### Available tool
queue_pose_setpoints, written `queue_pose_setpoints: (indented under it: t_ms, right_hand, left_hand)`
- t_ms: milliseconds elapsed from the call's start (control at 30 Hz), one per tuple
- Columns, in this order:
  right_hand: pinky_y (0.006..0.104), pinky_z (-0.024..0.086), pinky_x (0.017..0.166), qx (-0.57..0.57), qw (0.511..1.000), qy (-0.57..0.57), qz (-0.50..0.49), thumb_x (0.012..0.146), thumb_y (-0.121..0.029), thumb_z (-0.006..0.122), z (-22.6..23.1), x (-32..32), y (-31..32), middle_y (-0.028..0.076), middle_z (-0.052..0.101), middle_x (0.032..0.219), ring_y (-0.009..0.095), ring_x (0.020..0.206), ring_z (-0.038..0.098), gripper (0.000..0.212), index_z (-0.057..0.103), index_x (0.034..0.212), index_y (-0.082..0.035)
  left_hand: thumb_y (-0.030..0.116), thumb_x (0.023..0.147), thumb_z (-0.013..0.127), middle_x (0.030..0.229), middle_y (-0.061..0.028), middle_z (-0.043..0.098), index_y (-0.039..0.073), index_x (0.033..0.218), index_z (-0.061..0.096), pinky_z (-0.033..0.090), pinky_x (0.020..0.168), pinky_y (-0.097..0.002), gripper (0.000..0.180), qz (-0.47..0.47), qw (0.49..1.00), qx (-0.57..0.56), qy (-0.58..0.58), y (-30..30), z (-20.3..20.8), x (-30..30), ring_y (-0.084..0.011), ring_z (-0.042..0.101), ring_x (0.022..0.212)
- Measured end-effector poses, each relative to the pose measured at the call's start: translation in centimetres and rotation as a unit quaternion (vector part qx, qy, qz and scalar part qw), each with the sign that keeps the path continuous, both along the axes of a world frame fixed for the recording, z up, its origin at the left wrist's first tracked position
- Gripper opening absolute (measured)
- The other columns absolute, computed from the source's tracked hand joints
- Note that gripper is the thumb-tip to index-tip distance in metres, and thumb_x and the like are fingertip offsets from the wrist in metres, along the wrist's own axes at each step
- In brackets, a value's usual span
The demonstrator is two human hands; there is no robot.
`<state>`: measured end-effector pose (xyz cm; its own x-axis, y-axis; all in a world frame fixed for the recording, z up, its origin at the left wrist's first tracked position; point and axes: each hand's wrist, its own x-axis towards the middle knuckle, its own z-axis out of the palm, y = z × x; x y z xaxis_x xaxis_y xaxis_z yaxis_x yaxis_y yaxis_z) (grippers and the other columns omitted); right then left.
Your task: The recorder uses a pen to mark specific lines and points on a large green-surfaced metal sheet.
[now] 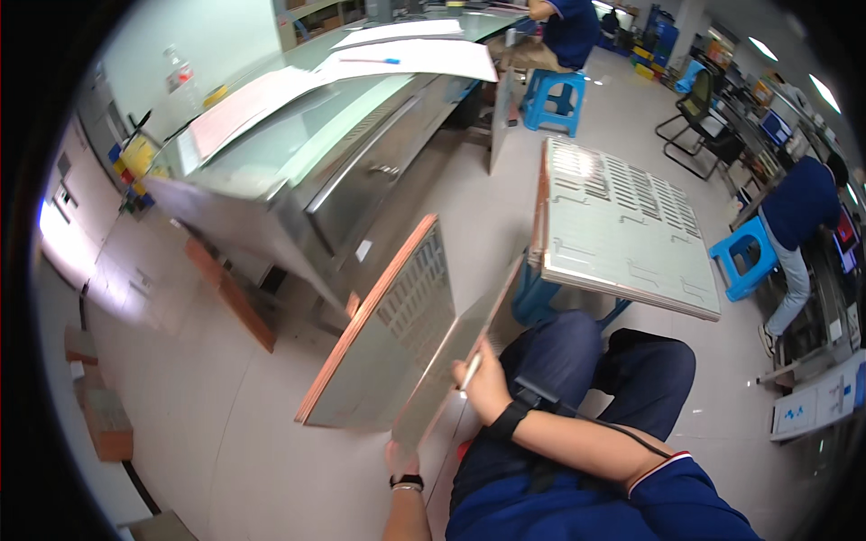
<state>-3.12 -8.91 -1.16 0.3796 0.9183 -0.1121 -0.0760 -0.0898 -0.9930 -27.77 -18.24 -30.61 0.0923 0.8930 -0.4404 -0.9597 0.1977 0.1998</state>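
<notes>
A thin grey metal sheet (439, 377) stands tilted on edge in front of me. My left hand (403, 458) grips its lower near corner, the fingers partly hidden behind it. My right hand (484, 383) is closed around a short white pen-like stick (471, 371), its fingers against the sheet's right side. Just beyond, to the left, a stack of sheets with copper-coloured edges (383, 338) stands upright, slots showing on its face. To the right, a flat pile of similar slotted sheets (622, 236) rests on a blue stool (534, 299).
A glass-topped metal bench (347, 117) bearing large paper sheets (406, 59) stands at far left. One person (566, 32) sits beyond it on a blue stool (554, 101). Another person (801, 203) leans over a bench at right, beside a stool (747, 257). Reddish-brown blocks (106, 424) lie at left.
</notes>
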Motion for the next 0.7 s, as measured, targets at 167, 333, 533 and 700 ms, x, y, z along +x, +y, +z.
queue_pose_setpoints:
  t_ms: [167, 333, 533, 700]
  right_hand:
    - [0.0295, 0.056, 0.081, 0.010, 0.985, 0.034, 0.167, 0.103, -0.021, 0.061, 4.1, 3.5, 1.3, 0.008, 0.065, 0.107, 0.013, 0.096, 0.067, 0.056, 0.038, 0.149, 0.000]
    - [0.0313, 0.057, 0.091, 0.054, 0.983, -0.004, 0.177, 0.108, -0.019, 0.048, 9.5, 15.1, -2.1, 0.017, 0.070, 0.115, 0.022, 0.099, 0.073, 0.036, 0.056, 0.134, 0.004]
    - [0.0382, 0.052, 0.094, -0.023, 0.796, -0.435, -0.420, 0.103, -0.020, 0.056, 5.9, 38.1, -11.1, 0.020, 0.069, 0.119, 0.036, 0.110, 0.067, 0.030, 0.061, 0.126, -0.001]
    - [0.0454, 0.049, 0.098, -0.191, 0.742, -0.480, -0.428, 0.095, -0.011, 0.063, 2.5, 47.1, -14.4, 0.021, 0.067, 0.122, 0.040, 0.117, 0.061, 0.036, 0.058, 0.130, -0.004]
  left_hand:
    - [0.031, 0.108, 0.043, 0.143, -0.0284, 0.050, -0.008, 0.142, 0.043, 0.049, 0.112, -0.0485, 0.052, 0.159, 0.942, -0.217, -0.200, 5.5, 0.8, -1.9, -0.0391, 0.050, 0.135]
    - [0.035, 0.107, 0.046, 0.150, -0.0212, 0.047, 0.003, 0.149, 0.039, 0.049, 0.111, -0.0446, 0.053, 0.243, 0.937, -0.238, -0.083, 9.3, 5.0, 3.9, -0.0364, 0.052, 0.132]
    - [0.025, 0.106, 0.054, 0.121, -0.0113, 0.059, 0.004, 0.139, 0.051, 0.050, 0.097, -0.0355, 0.040, -0.185, 0.931, 0.104, 0.296, 16.5, 24.2, 19.4, -0.0201, 0.059, 0.105]
    - [0.022, 0.107, 0.053, 0.107, -0.0107, 0.065, -0.002, 0.130, 0.058, 0.055, 0.083, -0.0287, 0.033, -0.255, 0.828, 0.258, 0.428, 23.0, 33.4, 29.6, -0.0164, 0.064, 0.092]
